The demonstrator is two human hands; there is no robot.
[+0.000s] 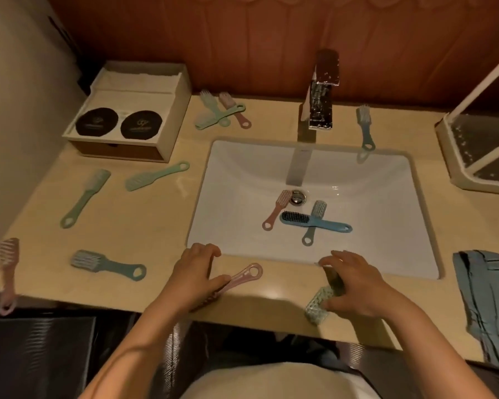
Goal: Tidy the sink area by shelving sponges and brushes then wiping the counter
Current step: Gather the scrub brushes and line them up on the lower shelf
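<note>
Several small brushes lie scattered on the beige counter (156,220) and in the white sink (242,174). My left hand (198,267) rests on a pink brush (242,276) at the counter's front edge, thumb against its handle. My right hand (355,283) covers a pale green brush (319,305), whose bristle head pokes out under the fingers. Three brushes sit in the basin: a pink brush (275,210), a blue brush with dark bristles (314,223) and a grey-blue brush (314,223). A blue cloth (490,300) lies at the right.
A cream box (133,116) with two dark round lids stands at the back left. The faucet (321,102) rises behind the sink. A white wire rack (478,151) with a tray sits at the back right. Green and pink brushes lie left of the sink.
</note>
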